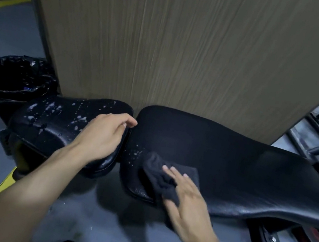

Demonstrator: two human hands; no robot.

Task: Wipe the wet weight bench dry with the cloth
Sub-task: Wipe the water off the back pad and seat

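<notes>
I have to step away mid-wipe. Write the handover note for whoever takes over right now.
Left hand: rests open on the seat pad by the gap, holding nothing.
Right hand: flat, pressing the dark cloth on the back pad near its left end.
Done: most of the back pad looks dry.
Left: droplets beside the cloth, then the whole seat pad, still beaded with water.

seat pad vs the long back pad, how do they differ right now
The seat pad is short and covered in water drops; the back pad is long with only a few drops near its left end. The left hand rests bare on the seat pad; the right hand presses the cloth on the back pad. Both are black.
</notes>
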